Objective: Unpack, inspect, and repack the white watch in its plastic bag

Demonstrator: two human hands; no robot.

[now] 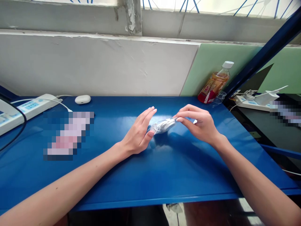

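Observation:
A small clear plastic bag [164, 125] with something white inside is held just above the blue desk. What the white contents are is too unclear to tell. The fingertips of my right hand [197, 122] pinch the bag's right edge. At the bag's left end is my left hand [139, 131], its fingers stretched out and its thumb apart from them. The thumb tip meets or nearly meets the plastic; I cannot tell if it presses on it.
The blue desk [113, 185] runs back to a wall. To the left lie a blurred-out phone-like object [69, 135], a white power strip [30, 108] with cables, and a white earbud case [82, 99]. A drink bottle [215, 83] leans at the back right, near a blue metal post [261, 53].

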